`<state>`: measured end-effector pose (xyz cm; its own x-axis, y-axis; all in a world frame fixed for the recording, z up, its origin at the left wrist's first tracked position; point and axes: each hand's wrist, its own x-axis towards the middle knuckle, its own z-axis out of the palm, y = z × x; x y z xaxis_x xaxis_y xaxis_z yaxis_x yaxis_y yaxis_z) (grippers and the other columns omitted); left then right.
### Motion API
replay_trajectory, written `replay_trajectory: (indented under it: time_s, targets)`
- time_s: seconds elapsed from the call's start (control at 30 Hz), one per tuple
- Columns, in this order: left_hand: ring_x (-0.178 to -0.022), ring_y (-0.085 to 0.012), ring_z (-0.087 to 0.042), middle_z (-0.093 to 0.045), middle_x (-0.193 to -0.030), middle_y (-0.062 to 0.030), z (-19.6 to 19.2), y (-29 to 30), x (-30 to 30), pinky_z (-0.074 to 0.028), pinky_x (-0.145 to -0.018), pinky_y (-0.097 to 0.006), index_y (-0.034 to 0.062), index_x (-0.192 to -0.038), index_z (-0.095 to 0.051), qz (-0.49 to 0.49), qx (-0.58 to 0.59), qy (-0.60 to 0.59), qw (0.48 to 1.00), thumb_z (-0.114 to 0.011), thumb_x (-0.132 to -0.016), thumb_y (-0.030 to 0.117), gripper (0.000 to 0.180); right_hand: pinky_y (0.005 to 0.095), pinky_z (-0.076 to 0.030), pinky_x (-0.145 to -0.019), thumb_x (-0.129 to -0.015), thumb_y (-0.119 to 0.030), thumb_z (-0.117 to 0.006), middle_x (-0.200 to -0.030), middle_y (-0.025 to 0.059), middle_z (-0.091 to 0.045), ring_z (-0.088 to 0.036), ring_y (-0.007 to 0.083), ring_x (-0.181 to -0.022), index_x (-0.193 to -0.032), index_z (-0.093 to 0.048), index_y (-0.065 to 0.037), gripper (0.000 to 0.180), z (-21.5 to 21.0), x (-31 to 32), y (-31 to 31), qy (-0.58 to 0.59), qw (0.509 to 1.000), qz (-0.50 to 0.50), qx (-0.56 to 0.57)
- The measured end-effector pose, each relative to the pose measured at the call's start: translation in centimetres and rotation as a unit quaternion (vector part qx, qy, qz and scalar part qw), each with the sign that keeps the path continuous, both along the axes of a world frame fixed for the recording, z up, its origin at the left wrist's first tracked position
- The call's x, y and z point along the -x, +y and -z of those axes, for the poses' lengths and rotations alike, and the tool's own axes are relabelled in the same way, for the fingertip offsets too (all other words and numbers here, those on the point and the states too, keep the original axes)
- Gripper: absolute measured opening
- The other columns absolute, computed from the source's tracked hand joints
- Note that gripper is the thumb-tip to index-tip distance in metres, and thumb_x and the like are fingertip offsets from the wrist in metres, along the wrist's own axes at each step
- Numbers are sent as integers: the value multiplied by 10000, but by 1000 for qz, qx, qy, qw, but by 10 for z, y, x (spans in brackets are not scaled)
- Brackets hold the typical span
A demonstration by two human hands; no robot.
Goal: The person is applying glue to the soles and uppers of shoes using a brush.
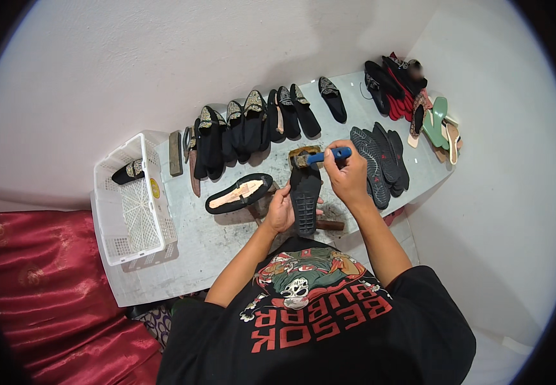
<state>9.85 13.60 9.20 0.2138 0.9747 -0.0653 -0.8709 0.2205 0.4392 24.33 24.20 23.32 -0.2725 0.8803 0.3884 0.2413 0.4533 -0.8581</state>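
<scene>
While black shoes (254,128) are lining the far side of the table (191,228), we are noting a white basket (138,255) standing at left, loose soles (369,154) lying at right, and a pale-lined shoe (239,194) sitting just left of the left hand (281,210). That hand is clasping a black sole (305,202) at centre; the right hand (347,176), forearm (384,244) slanting from near right, is gripping a blue-handled brush (326,156) at the sole's far end. Brush contact we are not confirming.
</scene>
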Motion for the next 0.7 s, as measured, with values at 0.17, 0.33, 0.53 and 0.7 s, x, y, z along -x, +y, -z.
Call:
replay_trajectory:
  time_s: [0.17,0.33,0.53,0.7]
  targets:
    - [-1171,-394,-650,-629,-1328,-212,5,-2,6,-541,-993,-584,2,-1494,-433,5,36,11,999,-267,-1071,442,633,278,-465,-522,-940,-99,-688,-656,51,-620,-602,95,-564,-946,-618,-13,112,8,-11,5,-11,999,52,-2]
    - [-1160,-391,-657,-637,-1307,-216,5,0,3,-552,-978,-578,4,-1471,-453,-3,15,8,1000,-255,-1076,434,616,229,-388,-514,-949,-102,-697,-670,-20,-574,-486,26,-584,-943,-635,-19,104,8,1,-8,25,998,48,-30]
    - [-1118,-394,-666,-647,-1252,-208,0,4,9,-583,-919,-566,60,-1473,-435,-27,22,22,999,-250,-1084,434,571,232,-394,-514,-941,-106,-700,-670,-22,-580,-502,32,-580,-941,-633,-21,108,11,-5,-22,23,999,24,9]
    - [-1107,-400,-668,-645,-1255,-209,0,1,7,-585,-914,-566,60,-1477,-425,-22,19,17,999,-256,-1083,428,565,229,-391,-511,-935,-90,-699,-667,-29,-573,-497,27,-576,-940,-628,-13,104,10,-15,-11,4,999,46,4]
